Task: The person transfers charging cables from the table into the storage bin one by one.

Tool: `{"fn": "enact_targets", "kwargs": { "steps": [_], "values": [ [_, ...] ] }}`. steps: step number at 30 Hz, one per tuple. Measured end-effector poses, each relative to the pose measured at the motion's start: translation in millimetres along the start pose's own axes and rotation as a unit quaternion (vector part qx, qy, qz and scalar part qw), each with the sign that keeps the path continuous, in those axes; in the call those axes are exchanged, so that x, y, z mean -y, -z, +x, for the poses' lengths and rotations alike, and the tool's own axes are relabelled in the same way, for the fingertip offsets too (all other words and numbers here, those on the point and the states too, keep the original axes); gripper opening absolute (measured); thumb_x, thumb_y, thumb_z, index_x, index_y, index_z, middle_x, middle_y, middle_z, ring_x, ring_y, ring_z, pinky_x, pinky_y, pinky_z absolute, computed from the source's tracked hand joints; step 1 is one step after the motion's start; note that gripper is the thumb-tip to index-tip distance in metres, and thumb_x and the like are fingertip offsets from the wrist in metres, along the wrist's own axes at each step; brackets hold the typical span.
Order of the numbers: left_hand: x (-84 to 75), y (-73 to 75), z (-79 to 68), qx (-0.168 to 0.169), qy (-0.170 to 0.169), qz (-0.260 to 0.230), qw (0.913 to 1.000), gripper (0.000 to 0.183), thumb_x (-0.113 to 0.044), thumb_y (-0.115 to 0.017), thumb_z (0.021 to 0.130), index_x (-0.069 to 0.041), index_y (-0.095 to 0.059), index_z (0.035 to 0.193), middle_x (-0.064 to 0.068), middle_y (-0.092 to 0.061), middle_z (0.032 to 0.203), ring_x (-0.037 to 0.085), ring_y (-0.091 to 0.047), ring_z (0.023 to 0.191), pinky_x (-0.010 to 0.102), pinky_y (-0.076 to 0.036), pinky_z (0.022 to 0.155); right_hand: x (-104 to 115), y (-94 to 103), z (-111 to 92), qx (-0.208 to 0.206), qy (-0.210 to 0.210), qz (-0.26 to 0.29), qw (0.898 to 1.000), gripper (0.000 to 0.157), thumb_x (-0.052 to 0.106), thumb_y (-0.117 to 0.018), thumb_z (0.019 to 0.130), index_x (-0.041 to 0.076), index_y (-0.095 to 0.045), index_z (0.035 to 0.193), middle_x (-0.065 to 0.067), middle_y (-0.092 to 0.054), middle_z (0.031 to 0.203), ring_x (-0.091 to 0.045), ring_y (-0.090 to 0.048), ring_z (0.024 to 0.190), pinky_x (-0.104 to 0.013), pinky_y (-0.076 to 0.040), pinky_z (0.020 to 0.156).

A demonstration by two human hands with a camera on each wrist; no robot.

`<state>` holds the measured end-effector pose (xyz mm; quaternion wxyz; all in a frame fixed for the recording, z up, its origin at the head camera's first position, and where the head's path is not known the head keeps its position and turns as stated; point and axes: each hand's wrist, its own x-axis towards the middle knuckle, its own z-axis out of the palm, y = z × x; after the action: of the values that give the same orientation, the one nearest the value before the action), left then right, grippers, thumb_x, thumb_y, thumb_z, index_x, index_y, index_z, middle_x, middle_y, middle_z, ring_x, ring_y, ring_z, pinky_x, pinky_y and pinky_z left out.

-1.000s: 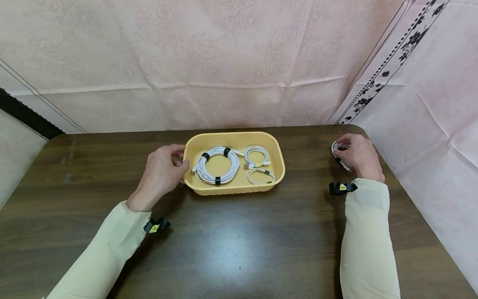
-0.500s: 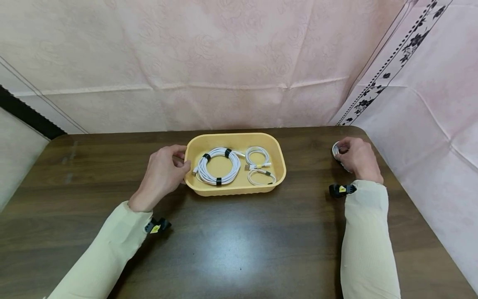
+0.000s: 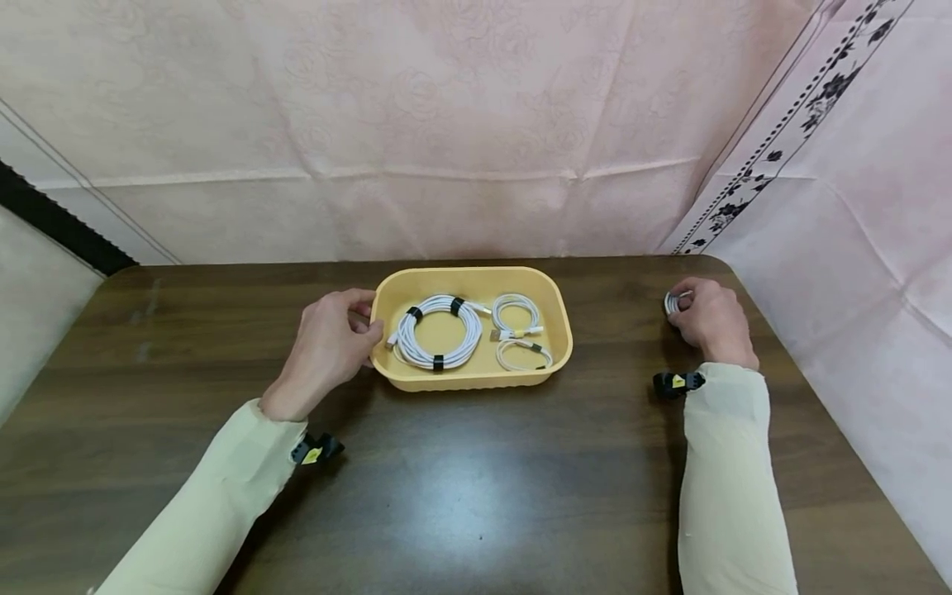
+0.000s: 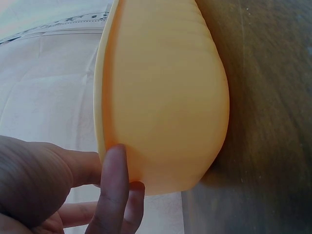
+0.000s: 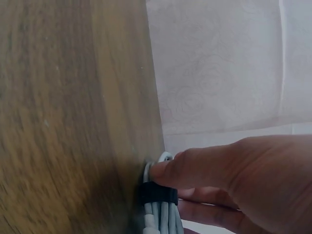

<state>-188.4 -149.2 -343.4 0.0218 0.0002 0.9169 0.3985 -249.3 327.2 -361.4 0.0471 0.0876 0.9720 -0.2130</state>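
Note:
My left hand [image 3: 321, 347] holds the left end of a yellow plastic basket [image 3: 476, 382]. In the left wrist view, the thumb goes over the basket's rim [image 4: 99, 112] and fingers [image 4: 114, 178] lie against its outer wall. Far to the right, my right hand [image 3: 712, 321] pinches a coiled white cable [image 3: 673, 304]. The right wrist view shows a black strap [image 5: 158, 193] around this bundle, with the thumb at its top; the rest of the coil is cut off or behind the hand. Whether it touches the table is unclear.
Inside the basket lie a large white cable coil [image 3: 470, 340] with black straps and two smaller coils, one upper [image 3: 516, 296] and one lower [image 3: 500, 355]. The brown wooden table [image 3: 476, 496] ends at a pale patterned cloth [image 3: 446, 215] behind and at the right.
My right hand has shifted slightly and its cable coil now shows less beside the fingers, its lower part hidden. The left hand keeps its hold on the basket. The head view drifts a little.

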Motion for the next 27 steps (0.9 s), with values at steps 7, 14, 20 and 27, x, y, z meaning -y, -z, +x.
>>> {"fn": "enact_targets", "kwargs": {
  "steps": [7,14,20,27],
  "values": [
    [0.5,-0.2,0.0,0.003,-0.003,-0.003,1.0000,0.045,-0.008,-0.062,0.096,-0.001,-0.057,0.140,0.016,-0.062,0.113,0.024,-0.069,0.083,0.027,-0.060,0.056,1.2,-2.7,1.8,0.003,-0.012,-0.013,1.000,0.038,0.012,-0.059,0.097,0.002,-0.057,0.133,-0.030,-0.058,0.125,-0.042,-0.054,0.100,-0.053,-0.050,0.079],
    [0.6,0.6,-0.4,-0.002,0.000,-0.001,1.0000,0.045,-0.008,-0.063,0.096,-0.001,-0.057,0.140,0.016,-0.062,0.113,0.024,-0.069,0.082,0.027,-0.060,0.056,3.2,-3.2,3.8,-0.003,-0.008,-0.019,1.000,0.038,0.011,-0.059,0.096,0.002,-0.057,0.133,-0.029,-0.058,0.124,-0.042,-0.055,0.098,-0.052,-0.049,0.076],
    [0.3,2.4,-1.7,-0.001,0.006,-0.002,1.0000,0.046,-0.007,-0.063,0.096,-0.001,-0.056,0.141,0.017,-0.062,0.114,0.023,-0.069,0.081,0.027,-0.061,0.056,5.7,-3.5,5.1,-0.002,-0.010,-0.016,1.000,0.038,0.011,-0.059,0.097,0.003,-0.057,0.134,-0.029,-0.058,0.125,-0.042,-0.054,0.099,-0.054,-0.049,0.078],
    [-0.1,0.5,-1.7,0.001,0.007,-0.003,1.0000,0.046,-0.008,-0.063,0.096,-0.001,-0.056,0.141,0.016,-0.062,0.114,0.024,-0.069,0.084,0.028,-0.061,0.057,3.6,-3.7,1.7,-0.004,-0.007,-0.019,1.000,0.037,0.011,-0.060,0.097,0.003,-0.057,0.133,-0.030,-0.058,0.125,-0.042,-0.055,0.097,-0.052,-0.050,0.074]
  ]
}}
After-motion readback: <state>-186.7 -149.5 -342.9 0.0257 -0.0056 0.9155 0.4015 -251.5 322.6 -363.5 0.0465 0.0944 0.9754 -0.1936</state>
